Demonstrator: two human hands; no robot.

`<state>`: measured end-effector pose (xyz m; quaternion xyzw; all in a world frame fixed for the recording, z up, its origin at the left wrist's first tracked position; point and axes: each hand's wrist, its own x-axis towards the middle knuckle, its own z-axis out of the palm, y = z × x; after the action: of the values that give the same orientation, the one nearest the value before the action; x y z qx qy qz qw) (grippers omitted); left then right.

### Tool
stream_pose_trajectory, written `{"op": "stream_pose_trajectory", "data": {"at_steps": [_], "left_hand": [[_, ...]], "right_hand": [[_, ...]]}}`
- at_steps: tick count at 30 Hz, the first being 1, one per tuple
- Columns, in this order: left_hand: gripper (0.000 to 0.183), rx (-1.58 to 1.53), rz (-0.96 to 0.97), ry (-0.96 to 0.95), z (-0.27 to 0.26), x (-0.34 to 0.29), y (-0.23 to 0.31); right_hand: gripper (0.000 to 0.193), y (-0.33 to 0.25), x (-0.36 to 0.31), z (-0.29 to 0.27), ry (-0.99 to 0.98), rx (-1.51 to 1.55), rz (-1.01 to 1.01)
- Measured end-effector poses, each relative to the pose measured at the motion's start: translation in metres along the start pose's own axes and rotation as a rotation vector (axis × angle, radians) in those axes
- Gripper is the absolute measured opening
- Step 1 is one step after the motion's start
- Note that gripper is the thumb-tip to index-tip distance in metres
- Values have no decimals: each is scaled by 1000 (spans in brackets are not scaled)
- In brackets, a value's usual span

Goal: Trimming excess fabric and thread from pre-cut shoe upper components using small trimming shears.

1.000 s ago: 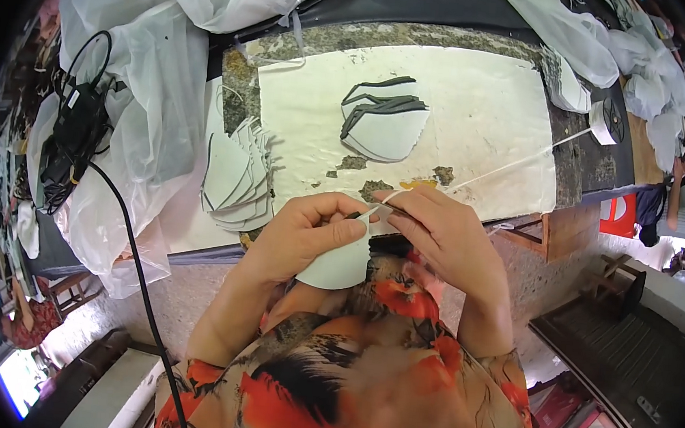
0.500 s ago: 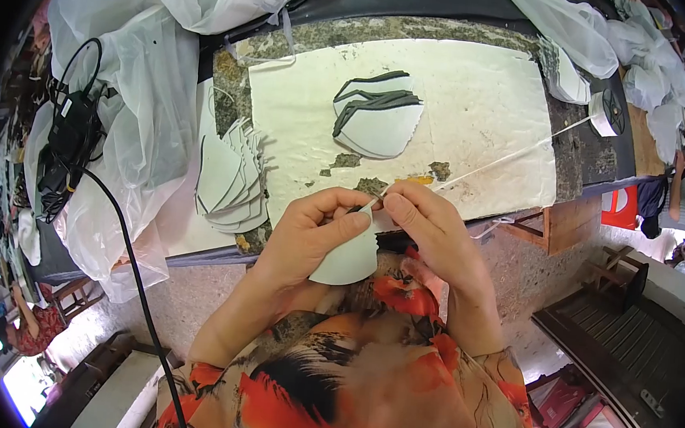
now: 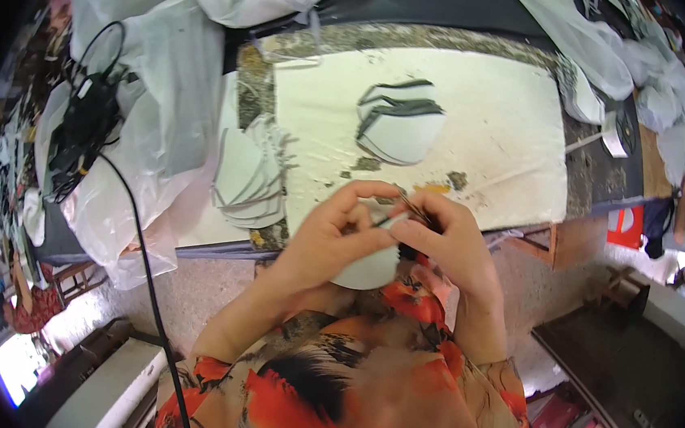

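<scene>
Left hand [image 3: 328,233]: half curled, thumb and fingers pinching a pale, curved, flat piece [image 3: 366,271] just past the table's near edge, against the patterned blouse [image 3: 408,300].
Right hand [image 3: 456,239]: closed around a small metal tool [image 3: 413,207], too blurred to name.
White sheet [image 3: 504,138]: stained, bearing dark-edged white pieces [image 3: 404,138].
Floor: speckled, red stool [image 3: 625,227] rightward.
</scene>
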<state>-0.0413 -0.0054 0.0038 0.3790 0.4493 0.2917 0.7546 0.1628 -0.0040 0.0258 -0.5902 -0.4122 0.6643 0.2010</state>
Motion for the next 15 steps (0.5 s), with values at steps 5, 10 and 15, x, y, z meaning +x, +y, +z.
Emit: {"op": "stream_pose_trajectory", "data": {"at_steps": [5, 10, 15], "left_hand": [[58, 135, 47, -31, 0, -10, 6], [41, 689, 507, 63, -23, -27, 39], [34, 822, 464, 431, -74, -41, 71]], "right_hand": [[17, 12, 2, 1, -8, 121, -158], [18, 14, 6, 1, -3, 234, -107], [17, 12, 12, -2, 50, 127, -168]]}}
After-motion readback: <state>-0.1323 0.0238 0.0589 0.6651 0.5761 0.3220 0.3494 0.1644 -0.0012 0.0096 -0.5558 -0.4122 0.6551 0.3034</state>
